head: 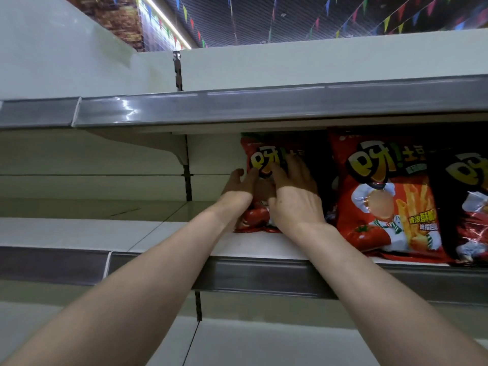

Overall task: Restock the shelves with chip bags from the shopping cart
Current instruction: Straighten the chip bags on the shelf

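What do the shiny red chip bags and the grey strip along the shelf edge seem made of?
The red chip bags: probably thin glossy plastic film, given crinkles and bright glints. The grey shelf-edge strip: smooth, glossy plastic or metal, unclear which; it reflects light streaks.

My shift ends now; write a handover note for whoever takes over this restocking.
Left hand touches the left edge of the chip bag; grip unclear.
Right hand lies flat on its front.
It stands upright on the shelf.
Second bag and third bag stand to its right, nearer the front.
Left to do: let go, fetch more bags. Cart not in view.
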A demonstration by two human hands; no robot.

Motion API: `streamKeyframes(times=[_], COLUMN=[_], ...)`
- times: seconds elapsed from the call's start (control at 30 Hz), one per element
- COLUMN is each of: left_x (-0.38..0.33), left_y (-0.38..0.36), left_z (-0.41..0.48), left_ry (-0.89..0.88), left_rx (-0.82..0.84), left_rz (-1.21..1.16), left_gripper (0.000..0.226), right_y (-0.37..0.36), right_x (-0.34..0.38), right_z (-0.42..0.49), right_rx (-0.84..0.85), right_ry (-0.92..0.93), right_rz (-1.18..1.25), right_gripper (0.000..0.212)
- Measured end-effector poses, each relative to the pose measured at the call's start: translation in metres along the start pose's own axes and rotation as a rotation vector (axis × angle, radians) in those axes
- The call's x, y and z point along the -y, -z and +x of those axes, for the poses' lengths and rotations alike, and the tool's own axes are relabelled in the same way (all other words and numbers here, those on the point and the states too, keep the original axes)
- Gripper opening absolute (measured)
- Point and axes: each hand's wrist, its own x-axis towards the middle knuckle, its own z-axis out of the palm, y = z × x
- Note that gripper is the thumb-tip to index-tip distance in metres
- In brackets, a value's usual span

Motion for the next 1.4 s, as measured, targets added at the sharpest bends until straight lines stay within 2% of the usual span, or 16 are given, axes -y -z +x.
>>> streamKeyframes(times=[0.07, 0.23, 0.33, 0.5, 0.6, 0.73, 0.87, 1.03, 1.23, 1.33, 1.4], left_x=[-0.001, -0.006, -0.009, -0.001, 0.013, 0.045, 0.084, 0.128, 0.184, 0.216, 0.244], left_y=[0.004, 0.031, 0.055, 0.119, 0.168, 0.229, 0.292, 0.375, 0.445, 0.466, 0.476], left_z=[-0.003, -0.012, -0.027, -0.066, -0.099, -0.151, -0.208, -0.297, -0.399, -0.443, -0.471], left_ry=[0.015, 0.072, 0.121, 0.113, 0.135, 0.229, 0.396, 0.628, 0.847, 0.964, 1.028], left_rx=[-0.016, -0.145, -0.244, -0.436, -0.524, -0.646, -0.725, -0.756, -0.782, -0.849, -0.888], left_rz=[0.014, 0.036, -0.016, -0.07, -0.063, -0.018, -0.009, 0.096, 0.134, 0.097, 0.042], left_gripper=[0.054, 0.048, 0.027, 0.006, 0.003, 0.013, 0.025, 0.034, 0.032, 0.015, 0.015], right_y=[0.005, 0.02, 0.018, -0.004, -0.017, -0.036, -0.061, -0.083, -0.117, -0.141, -0.156], right_x=[0.001, 0.023, 0.045, 0.094, 0.133, 0.197, 0.268, 0.355, 0.432, 0.461, 0.474], right_z=[-0.002, -0.008, -0.016, -0.035, -0.054, -0.09, -0.131, -0.204, -0.296, -0.34, -0.366], right_rx=[0.014, 0.12, 0.137, 0.102, 0.099, 0.157, 0.299, 0.528, 0.767, 0.859, 0.925], right_ry=[0.007, 0.024, 0.141, 0.361, 0.505, 0.657, 0.816, 0.923, 0.999, 1.032, 1.047], right_rz=[-0.018, 0.038, 0.066, 0.191, 0.289, 0.425, 0.445, 0.533, 0.543, 0.526, 0.504], right_gripper=[0.061, 0.037, 0.039, 0.039, 0.035, 0.033, 0.034, 0.041, 0.04, 0.038, 0.04])
